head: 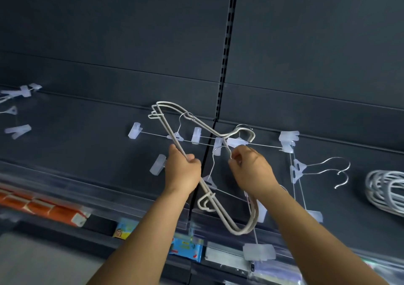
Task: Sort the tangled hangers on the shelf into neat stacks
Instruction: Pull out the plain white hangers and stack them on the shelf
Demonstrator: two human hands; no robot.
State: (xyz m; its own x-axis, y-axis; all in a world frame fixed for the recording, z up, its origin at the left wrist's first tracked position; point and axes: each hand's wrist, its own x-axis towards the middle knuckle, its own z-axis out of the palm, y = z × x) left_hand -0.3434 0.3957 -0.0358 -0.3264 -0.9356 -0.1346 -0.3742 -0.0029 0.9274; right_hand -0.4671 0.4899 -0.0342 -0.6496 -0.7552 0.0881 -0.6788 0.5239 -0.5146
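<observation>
My left hand [182, 171] grips the lower bar of a small bundle of beige coated hangers [166, 121], lifted above the dark shelf [87, 114] and tilted. My right hand [251, 169] pinches the metal hook of a clip hanger [220, 151] tangled with that bundle. Several clear-clip wire hangers [196, 136] lie spread on the shelf under and behind my hands. Two more clip hangers [306, 171] lie to the right with their hooks pointing right.
A stack of white hangers [384, 188] sits at the far right of the shelf. Loose clip hangers [19, 129] lie at the far left. A clear lip [109, 195] edges the shelf front, with packaged goods [43, 206] on the shelf below.
</observation>
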